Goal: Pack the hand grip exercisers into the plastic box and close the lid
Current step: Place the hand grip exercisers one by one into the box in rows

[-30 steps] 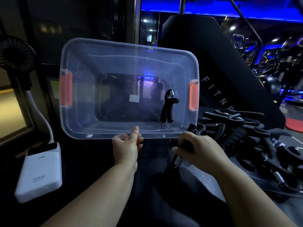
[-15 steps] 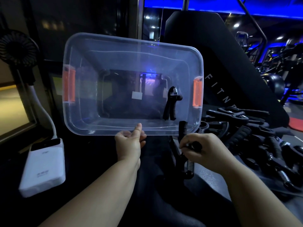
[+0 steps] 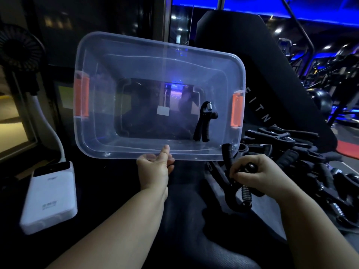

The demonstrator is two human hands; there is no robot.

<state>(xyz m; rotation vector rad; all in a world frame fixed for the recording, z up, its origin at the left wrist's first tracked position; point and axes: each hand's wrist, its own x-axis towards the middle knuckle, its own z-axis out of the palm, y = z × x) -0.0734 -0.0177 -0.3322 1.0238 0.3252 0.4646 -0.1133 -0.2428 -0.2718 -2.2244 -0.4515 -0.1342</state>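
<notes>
The fingers (image 3: 240,171) of the right hand (image 3: 260,174) are clamped around a gripper (image 3: 236,183), raised just below the box (image 3: 155,55) rim, likely to drop it in. The left hand (image 3: 155,169) pinches the near rim, thumb on top, apparently tipping the box toward the person so its mouth is reachable. One gripper (image 3: 204,123) already lies inside; the pile (image 3: 291,144) waits at right. No lid shows.
</notes>
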